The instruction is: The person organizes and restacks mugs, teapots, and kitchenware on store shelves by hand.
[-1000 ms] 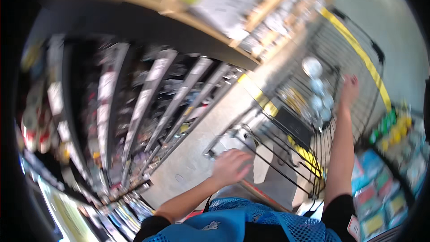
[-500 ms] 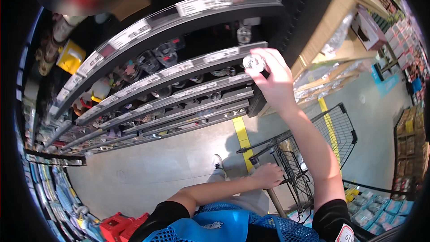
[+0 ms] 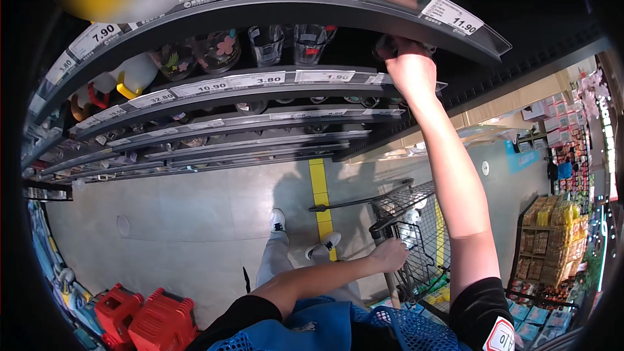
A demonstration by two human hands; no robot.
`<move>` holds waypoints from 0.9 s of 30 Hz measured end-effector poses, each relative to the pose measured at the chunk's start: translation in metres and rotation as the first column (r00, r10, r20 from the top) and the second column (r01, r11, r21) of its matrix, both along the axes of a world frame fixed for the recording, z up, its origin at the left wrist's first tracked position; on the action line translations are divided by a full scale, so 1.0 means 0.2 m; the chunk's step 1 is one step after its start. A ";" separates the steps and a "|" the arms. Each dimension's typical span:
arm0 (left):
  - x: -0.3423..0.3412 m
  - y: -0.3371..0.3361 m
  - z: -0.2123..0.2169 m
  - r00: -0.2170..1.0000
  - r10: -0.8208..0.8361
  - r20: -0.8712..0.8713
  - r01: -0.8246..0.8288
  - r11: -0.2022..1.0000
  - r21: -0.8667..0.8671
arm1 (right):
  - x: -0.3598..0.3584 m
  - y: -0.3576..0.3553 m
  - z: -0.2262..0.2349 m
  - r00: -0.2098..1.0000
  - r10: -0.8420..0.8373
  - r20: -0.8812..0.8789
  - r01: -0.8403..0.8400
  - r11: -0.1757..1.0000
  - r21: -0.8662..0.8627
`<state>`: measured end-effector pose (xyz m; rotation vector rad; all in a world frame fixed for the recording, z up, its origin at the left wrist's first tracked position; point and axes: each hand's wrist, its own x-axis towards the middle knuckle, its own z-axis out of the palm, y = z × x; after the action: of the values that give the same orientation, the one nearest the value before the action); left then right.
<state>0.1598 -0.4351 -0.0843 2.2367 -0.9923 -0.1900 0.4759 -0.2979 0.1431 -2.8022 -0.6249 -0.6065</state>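
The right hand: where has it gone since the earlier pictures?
The right hand rose from the shopping cart with a small clear glass and has now reached in under the upper shelf, setting it among the other glasses. The left hand stayed on the cart's handle.

A single head-worn fisheye view looks steeply down the person's front, past the blue top to the shoes (image 3: pixel 305 237) and grey floor (image 3: pixel 195 221), so straight shelf edges (image 3: pixel 260 81) bow around the upper rim. It faces the store shelving at close range, with the raised right hand (image 3: pixel 411 71) near the lens and the left hand (image 3: pixel 390 255) on the shopping cart (image 3: pixel 416 221) lower down. The far aisle at right is small and probably too warped to judge.
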 end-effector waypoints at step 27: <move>0.04 0.01 0.04 0.998 -0.006 -0.057 0.001 0.997 -0.073 | -1.03 -2.54 -1.27 0.541 -0.595 -0.595 0.806 0.568 0.166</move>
<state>0.1685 -0.4322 -0.0761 2.1520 -0.9576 -0.2148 0.2708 -0.8069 -0.1103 -2.5007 0.7595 -0.0824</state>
